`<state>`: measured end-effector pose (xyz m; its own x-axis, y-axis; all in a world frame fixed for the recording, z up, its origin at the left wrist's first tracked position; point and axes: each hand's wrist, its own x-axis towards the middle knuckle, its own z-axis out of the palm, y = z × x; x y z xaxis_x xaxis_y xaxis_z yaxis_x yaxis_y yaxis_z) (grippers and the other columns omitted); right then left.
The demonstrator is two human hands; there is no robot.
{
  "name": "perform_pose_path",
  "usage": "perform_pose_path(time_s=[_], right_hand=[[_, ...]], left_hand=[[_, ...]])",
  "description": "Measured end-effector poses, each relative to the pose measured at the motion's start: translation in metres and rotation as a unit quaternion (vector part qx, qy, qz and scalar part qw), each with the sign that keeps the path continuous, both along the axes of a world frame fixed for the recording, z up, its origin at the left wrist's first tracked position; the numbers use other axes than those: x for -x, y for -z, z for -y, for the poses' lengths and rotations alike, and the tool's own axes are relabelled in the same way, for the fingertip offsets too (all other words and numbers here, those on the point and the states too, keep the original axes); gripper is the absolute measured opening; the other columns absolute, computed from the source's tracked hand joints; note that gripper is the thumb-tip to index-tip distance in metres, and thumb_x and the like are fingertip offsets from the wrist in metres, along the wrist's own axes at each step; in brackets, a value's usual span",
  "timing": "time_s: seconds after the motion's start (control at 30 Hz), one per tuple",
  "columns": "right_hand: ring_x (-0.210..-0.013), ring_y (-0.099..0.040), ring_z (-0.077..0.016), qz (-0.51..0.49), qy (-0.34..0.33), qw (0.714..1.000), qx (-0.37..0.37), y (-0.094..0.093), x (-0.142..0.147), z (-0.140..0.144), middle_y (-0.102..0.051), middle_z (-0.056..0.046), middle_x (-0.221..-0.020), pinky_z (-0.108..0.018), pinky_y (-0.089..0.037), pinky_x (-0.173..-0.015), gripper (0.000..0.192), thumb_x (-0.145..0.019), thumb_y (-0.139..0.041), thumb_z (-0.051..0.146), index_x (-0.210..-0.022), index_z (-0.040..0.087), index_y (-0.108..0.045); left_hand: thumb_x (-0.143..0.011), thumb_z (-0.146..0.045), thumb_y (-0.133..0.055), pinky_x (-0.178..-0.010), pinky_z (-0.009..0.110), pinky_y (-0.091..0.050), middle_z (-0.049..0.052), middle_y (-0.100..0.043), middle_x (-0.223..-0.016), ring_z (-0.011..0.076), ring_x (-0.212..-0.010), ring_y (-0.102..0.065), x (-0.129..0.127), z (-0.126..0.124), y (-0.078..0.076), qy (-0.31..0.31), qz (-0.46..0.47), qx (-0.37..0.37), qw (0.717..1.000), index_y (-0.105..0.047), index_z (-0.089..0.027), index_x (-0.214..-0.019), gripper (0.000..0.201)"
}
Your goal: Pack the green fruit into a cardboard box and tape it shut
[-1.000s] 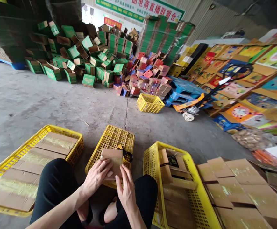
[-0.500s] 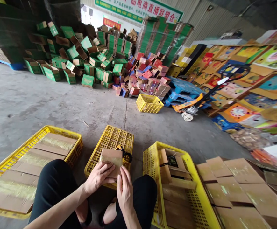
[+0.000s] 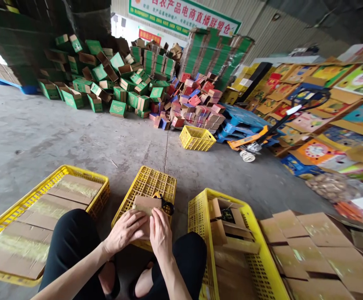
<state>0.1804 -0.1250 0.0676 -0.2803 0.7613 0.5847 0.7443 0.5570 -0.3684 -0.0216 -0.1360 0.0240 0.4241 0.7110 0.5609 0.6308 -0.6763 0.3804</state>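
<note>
A small brown cardboard box (image 3: 146, 204) lies on an upturned yellow crate (image 3: 147, 185) between my knees. Both hands press on it. My left hand (image 3: 125, 230) covers its near left part, fingers curled over the edge. My right hand (image 3: 160, 232) lies flat on its near right part, touching the left hand. A black and yellow tape dispenser (image 3: 166, 205) sits on the crate just right of the box.
A yellow crate of taped boxes (image 3: 28, 200) stands at left, another yellow crate of flat cardboard (image 3: 256, 250) at right, beside flat brown cartons (image 3: 313, 246). Farther off are a small yellow basket (image 3: 197, 138), a pallet jack (image 3: 253, 146), and piles of green and red boxes (image 3: 131, 83).
Both hands slid forward over the box and closer together, so less of its top shows. The camera tilted down slightly.
</note>
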Motion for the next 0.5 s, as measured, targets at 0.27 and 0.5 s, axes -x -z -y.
perform_pose_path(time_s=[0.27, 0.5], right_hand=[[-0.122, -0.066, -0.029, 0.028, 0.009, 0.999, 0.021, -0.005, 0.012, 0.006, -0.069, -0.015, -0.125, -0.048, -0.057, -0.107, 0.028, -0.107, -0.049, 0.021, -0.131, 0.018, -0.064], [-0.113, -0.065, -0.0261, 0.04, -0.069, 0.994, 0.069, -0.013, 0.034, -0.001, -0.069, -0.013, -0.121, -0.042, -0.057, -0.102, 0.04, -0.102, -0.041, 0.008, -0.134, 0.017, -0.062]], left_hand=[[-0.106, -0.052, -0.055, -0.115, 0.042, -0.05, 0.012, -0.068, -0.139, 0.0277, -0.135, -0.059, 0.006, 0.003, 0.003, -0.08, 0.036, -0.006, 0.996, -0.06, -0.018, -0.147, 0.053], [-0.107, -0.047, -0.054, -0.11, 0.041, -0.054, 0.011, -0.07, -0.132, 0.0271, -0.132, -0.061, -0.004, 0.007, 0.007, -0.098, 0.107, 0.005, 0.989, -0.066, -0.021, -0.139, 0.043]])
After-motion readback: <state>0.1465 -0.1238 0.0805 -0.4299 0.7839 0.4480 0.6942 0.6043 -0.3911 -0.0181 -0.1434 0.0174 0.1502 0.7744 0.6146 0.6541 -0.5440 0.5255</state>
